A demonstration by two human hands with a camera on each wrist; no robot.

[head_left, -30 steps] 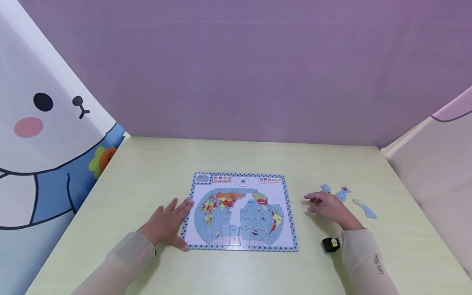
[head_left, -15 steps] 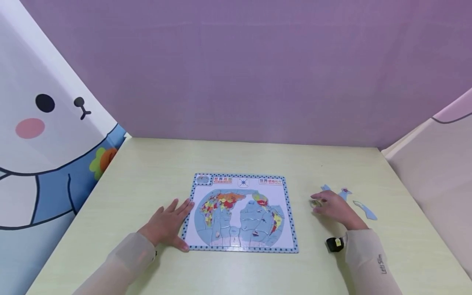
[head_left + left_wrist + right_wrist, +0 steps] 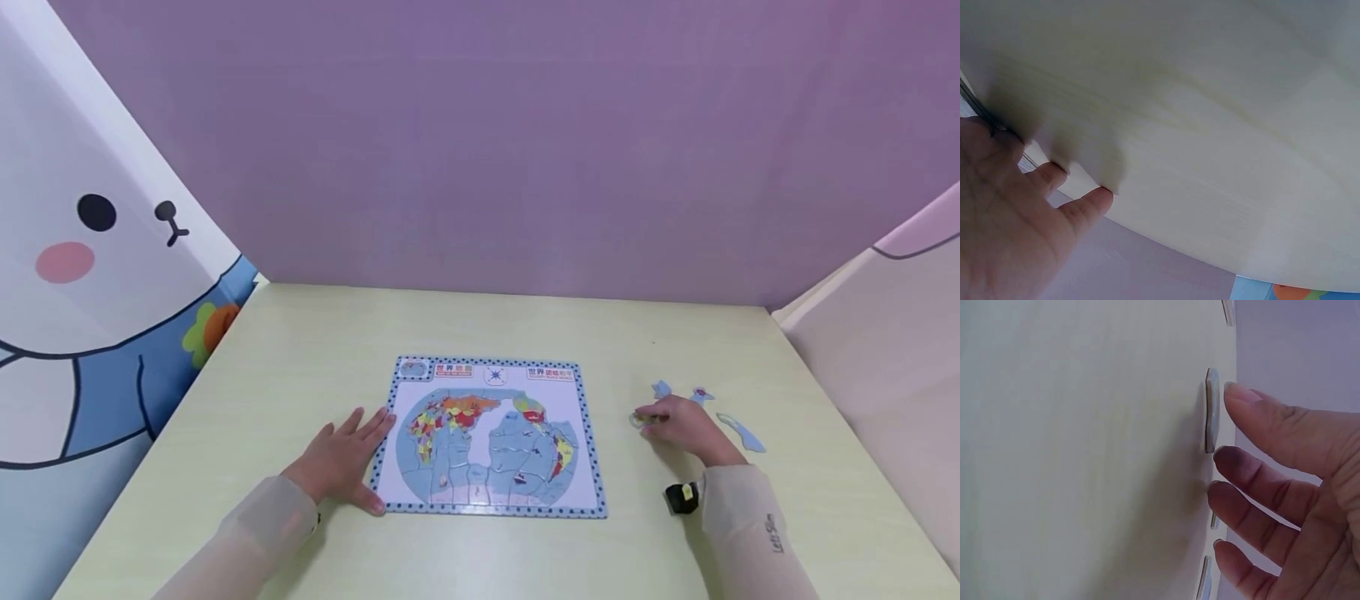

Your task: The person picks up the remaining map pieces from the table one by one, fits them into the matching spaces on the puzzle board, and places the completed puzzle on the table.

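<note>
A world-map puzzle board (image 3: pixel 592 471) with a blue dotted border lies flat on the table. White gaps show among its fitted pieces, the largest near the middle. My left hand (image 3: pixel 333 462) rests along the board's left edge, fingers spread. To the right of the board, my right hand (image 3: pixel 684 425) is low over the table at a small yellow-green puzzle piece (image 3: pixel 640 420). In the right wrist view this piece (image 3: pixel 1212 411) lies on the table, thumb and fingertips bent around it with a visible gap at the thumb. Part of it is hidden in the head view.
Behind my right hand lie two blue puzzle pieces, a small one (image 3: pixel 661 389) and one with a red spot (image 3: pixel 702 395). A long curved blue piece (image 3: pixel 742 434) is farther right. A purple cloth (image 3: pixel 517 150) hangs at the table's back edge.
The right hand has shifted a little right and down with the yellow-green piece, which now shows at its fingertips on the table. My left hand stays on the board's edge.
</note>
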